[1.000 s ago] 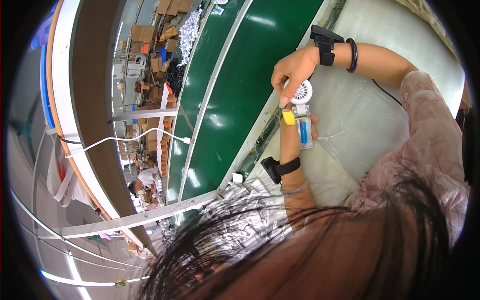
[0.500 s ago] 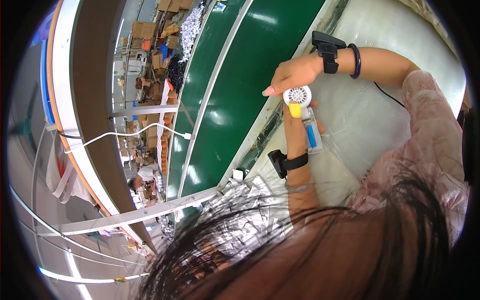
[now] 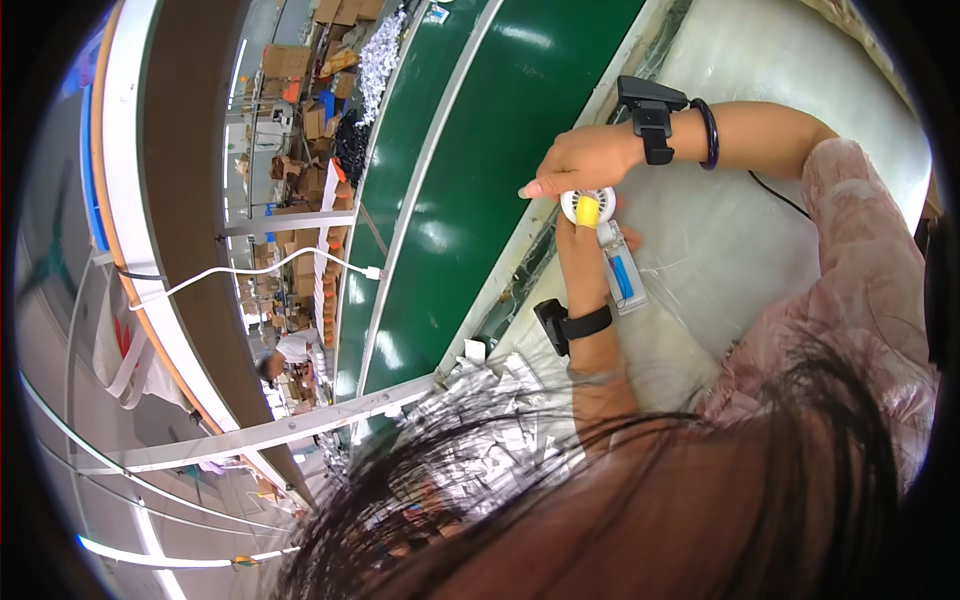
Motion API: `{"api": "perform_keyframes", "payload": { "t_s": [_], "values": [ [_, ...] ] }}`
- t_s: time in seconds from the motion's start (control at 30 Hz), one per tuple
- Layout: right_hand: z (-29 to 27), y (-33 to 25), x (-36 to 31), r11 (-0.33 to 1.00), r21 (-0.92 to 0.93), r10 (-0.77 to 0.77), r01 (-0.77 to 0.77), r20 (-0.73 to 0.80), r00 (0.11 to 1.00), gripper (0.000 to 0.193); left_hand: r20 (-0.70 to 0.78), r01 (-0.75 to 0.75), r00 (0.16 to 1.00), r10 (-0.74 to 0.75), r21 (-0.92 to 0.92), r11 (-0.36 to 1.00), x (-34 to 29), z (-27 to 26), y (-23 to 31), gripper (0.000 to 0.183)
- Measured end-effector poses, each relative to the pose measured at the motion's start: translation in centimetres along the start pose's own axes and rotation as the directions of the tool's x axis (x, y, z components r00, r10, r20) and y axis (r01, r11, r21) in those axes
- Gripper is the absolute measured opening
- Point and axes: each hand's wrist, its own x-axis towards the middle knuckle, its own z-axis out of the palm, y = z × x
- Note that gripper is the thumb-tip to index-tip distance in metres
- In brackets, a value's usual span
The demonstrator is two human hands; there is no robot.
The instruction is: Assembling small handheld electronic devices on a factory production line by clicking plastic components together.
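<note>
A small white handheld fan [image 3: 604, 203] with a round grille is between my hands. Its clear handle [image 3: 625, 280] has a blue piece inside and points toward my body. My left hand [image 3: 576, 236] grips the fan near the neck, with a yellow cover [image 3: 588, 212] on a digit lying across the grille. Some left fingertips show on the handle's far side. My right hand [image 3: 585, 160] is bent over the top of the fan head, its thumb stretched out to the left; its other fingers are mostly hidden. Black straps with boxes sit on both wrists.
A plastic-covered pale work surface [image 3: 700, 230] lies under my hands. Alongside runs a green conveyor belt [image 3: 480, 200] with metal rails. Silvery-white packets [image 3: 510, 400] are heaped near my left forearm. A white cable [image 3: 290, 258] hangs across the left. Beyond are cartons [image 3: 287, 60] and another person [image 3: 295, 347].
The fan head has shifted slightly toward my body and to the left, and the yellow-covered digit sits further over its grille. My right hand has come down a little with it.
</note>
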Motion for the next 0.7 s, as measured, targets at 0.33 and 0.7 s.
{"api": "perform_keyframes", "payload": {
  "t_s": [0.33,0.7],
  "values": [
    [-0.1,-0.3,0.4,1.000,-0.005,-0.028,0.028,-0.081,0.996,0.065,-0.031,-0.058,0.998,0.056,-0.085,0.995,0.1,-0.2,0.2,0.035],
    [2.7,-0.7,-0.2,0.965,0.132,-0.165,0.226,-0.366,0.916,0.024,-0.479,-0.436,0.837,0.265,-0.292,0.851,0.8,-4.1,0.2,0.042]
  ]
}}
